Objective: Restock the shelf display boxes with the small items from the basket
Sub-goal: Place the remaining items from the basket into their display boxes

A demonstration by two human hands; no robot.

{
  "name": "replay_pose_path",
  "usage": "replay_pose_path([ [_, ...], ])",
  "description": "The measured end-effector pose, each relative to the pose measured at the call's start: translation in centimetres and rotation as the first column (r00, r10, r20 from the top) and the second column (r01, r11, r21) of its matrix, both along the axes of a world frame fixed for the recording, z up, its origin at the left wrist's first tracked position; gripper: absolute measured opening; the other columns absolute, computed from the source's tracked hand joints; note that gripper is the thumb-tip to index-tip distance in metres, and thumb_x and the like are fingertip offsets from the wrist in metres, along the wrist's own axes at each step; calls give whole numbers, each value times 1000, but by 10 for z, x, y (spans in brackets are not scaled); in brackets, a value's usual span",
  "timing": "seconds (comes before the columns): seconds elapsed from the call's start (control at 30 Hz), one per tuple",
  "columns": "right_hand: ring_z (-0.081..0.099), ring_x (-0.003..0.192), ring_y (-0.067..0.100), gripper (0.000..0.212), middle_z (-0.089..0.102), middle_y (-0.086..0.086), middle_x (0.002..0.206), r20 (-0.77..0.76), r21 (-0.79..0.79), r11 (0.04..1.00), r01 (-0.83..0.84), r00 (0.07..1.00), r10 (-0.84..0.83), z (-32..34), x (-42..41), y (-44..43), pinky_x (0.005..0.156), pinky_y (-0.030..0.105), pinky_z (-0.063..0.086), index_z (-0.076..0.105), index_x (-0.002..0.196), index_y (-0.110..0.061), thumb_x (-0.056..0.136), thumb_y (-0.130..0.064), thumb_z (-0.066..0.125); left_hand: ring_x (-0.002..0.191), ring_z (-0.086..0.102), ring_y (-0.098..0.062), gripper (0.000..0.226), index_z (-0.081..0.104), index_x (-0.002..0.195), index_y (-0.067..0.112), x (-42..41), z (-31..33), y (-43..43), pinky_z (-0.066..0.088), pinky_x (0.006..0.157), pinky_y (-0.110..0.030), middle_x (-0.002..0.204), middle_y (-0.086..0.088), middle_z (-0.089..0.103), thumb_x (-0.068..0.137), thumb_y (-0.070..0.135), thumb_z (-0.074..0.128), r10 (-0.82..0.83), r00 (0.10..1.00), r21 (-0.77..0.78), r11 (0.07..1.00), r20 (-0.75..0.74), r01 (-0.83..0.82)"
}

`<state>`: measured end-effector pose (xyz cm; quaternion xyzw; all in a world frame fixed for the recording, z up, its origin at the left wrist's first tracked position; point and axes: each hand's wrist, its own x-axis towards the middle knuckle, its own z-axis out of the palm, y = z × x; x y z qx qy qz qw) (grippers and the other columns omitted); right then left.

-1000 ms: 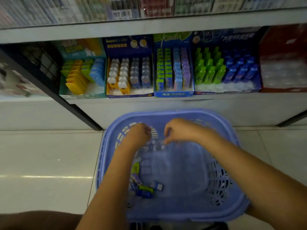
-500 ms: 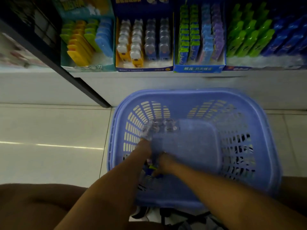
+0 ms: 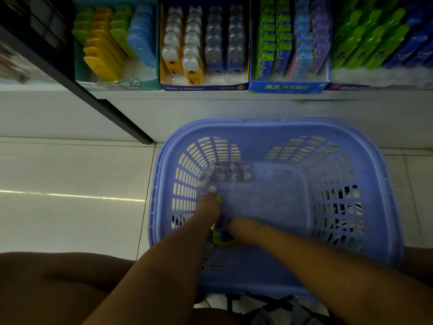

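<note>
- The lavender basket (image 3: 276, 125) stands on the floor tiles (image 3: 70, 172), against the foot of the shelf (image 3: 210, 106).
- The left hand (image 3: 209, 207) reaches down near the basket's left wall; its fingers are hidden, so I cannot tell its grip.
- The right hand (image 3: 241, 227) is just beside it, fingers tucked under (again, cannot tell).
- Green and blue small items (image 3: 221, 239) lie between the two hands, towards the near-left corner.
- Clear packs (image 3: 222, 177) lie just beyond the left hand, at the far-left of the basket floor.
- The display boxes (image 3: 203, 86) line the shelf's front edge, well apart from both hands.
</note>
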<state>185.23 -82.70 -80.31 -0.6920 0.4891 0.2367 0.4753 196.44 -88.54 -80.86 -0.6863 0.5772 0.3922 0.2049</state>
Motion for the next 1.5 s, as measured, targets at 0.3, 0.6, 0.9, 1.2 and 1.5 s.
replay_pose_path([
  [0.3, 45, 49, 14, 19, 54, 8, 58, 117, 297, 602, 742, 597, -794, 22, -90, -34, 46, 23, 34, 61, 76, -10, 85, -25, 68, 75, 65, -18, 17, 63, 101, -3, -10, 33, -7, 46, 50, -15, 86, -10, 65, 94, 11, 57, 446, 805, 305, 888, -391, -344],
  [0.6, 44, 44, 5, 10, 59, 0, 65, 471, 474, 359, 804, 113, -875, 109, -109, -70, 38, 15, 33, 66, 94, -10, 84, -7, 66, 66, 65, -16, 22, 58, 89, 11, -60, 104, -36, 59, 58, -32, 79, -7, 61, 98, 28, 49, 770, 111, 637, 591, -629, -495],
  [0.9, 38, 42, 0, 16, 56, -10, 53, 632, -76, 609, 789, 511, -583, 195, -84, -89, 43, 11, 34, 73, 98, -22, 84, -28, 69, 63, 68, -7, 33, 64, 94, 15, -48, 177, -42, 55, 57, -21, 72, 1, 71, 94, 44, 49, 487, 100, 370, 768, -868, -523],
  [1.2, 37, 57, 15, 34, 42, 5, 76, 605, 543, 355, 761, -61, -794, 251, -69, -117, 51, 27, 38, 57, 120, -6, 97, -18, 36, 49, 51, -11, 23, 47, 84, 12, -30, 218, -63, 39, 44, -19, 60, -3, 49, 94, 30, 57, 271, -33, 223, 710, -962, -668],
  [1.5, 65, 91, 18, 39, 67, 3, 93, 760, -306, 400, 864, 475, -444, 273, -49, -172, 82, 31, 55, 63, 105, -17, 70, -15, 81, 51, 52, -12, 26, 45, 84, 11, -9, 210, -71, 42, 46, -22, 63, -4, 47, 91, 32, 61, 275, -147, 286, 580, -950, -763],
])
